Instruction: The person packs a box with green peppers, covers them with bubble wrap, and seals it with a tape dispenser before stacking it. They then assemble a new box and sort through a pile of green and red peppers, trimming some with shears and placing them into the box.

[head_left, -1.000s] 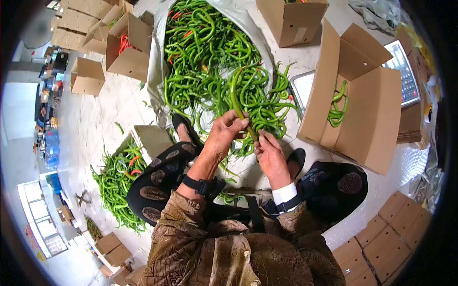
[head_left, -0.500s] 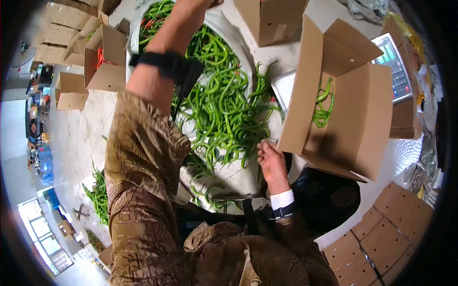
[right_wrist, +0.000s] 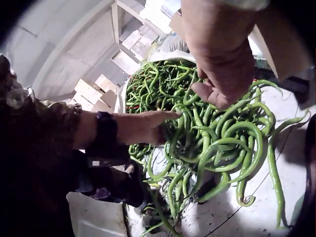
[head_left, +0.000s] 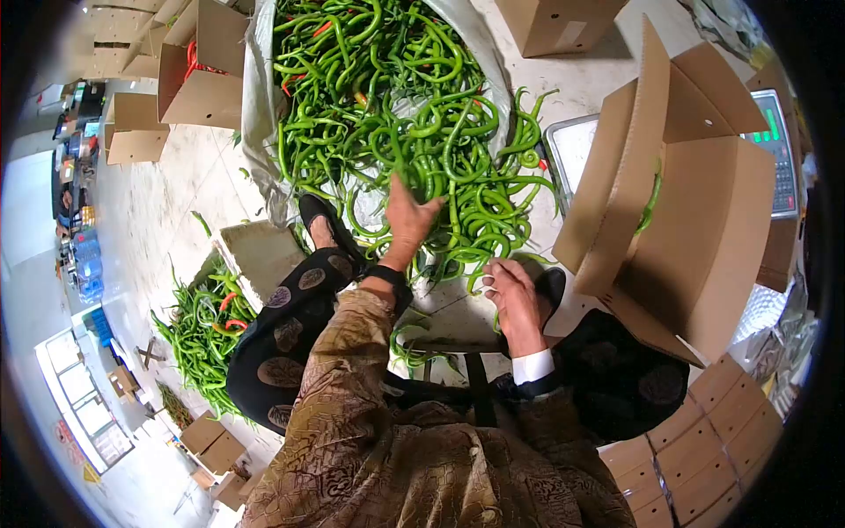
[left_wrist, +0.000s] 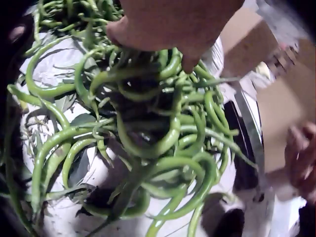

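Well, our left hand lies on the near edge of the peppers. Its fingers are stretched and a little spread among them, with nothing pinched as far as we can see. The right hand hangs low, loosely curled and empty, just beside the box. To pick well, we think it is better to choose one pepper that lies on top and take it near its thick end (the long ones are hooked into each other). Then we lift it slowly, so the neighbours slide off. Pulling from deep among them would probably drag a whole tangle along. The right hand is close enough to help to free it.
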`<control>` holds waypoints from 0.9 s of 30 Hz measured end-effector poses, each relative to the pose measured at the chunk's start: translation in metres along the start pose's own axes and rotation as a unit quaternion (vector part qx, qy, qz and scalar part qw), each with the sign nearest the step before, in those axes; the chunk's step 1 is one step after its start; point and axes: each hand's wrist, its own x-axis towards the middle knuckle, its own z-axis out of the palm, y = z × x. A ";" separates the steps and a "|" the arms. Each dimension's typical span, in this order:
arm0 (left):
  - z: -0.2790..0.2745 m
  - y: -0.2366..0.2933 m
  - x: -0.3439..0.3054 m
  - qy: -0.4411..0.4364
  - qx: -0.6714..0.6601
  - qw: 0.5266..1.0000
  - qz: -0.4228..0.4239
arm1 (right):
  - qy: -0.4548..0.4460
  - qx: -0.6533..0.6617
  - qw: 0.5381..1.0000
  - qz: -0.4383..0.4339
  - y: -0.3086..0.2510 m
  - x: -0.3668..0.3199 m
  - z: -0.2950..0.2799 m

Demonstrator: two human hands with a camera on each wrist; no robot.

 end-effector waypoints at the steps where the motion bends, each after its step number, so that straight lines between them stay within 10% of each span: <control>1: 0.008 0.011 -0.004 0.084 0.051 0.988 0.120 | 0.000 -0.001 1.000 0.001 0.002 0.000 0.002; 5: 0.027 0.023 0.010 0.009 0.056 0.993 -0.100 | -0.023 -0.015 1.000 0.016 0.002 -0.003 0.012; 7: 0.023 0.008 0.018 0.039 0.084 0.996 -0.005 | -0.013 -0.015 1.000 0.013 0.003 -0.006 0.012; 8: 0.006 0.014 0.029 -0.063 0.049 0.993 -0.081 | -0.014 -0.010 1.000 0.012 0.003 -0.007 0.013; 15: 0.018 -0.006 -0.005 0.031 -0.155 0.985 -0.068 | -0.048 -0.012 0.999 0.017 -0.002 -0.014 0.025; 19: -0.017 0.037 0.009 -0.052 -0.413 0.883 -0.215 | -0.052 -0.003 0.999 -0.001 -0.002 -0.015 0.022; 27: -0.152 0.102 -0.020 -0.213 -0.681 0.690 -0.123 | -0.089 0.007 0.996 -0.024 -0.010 -0.033 0.030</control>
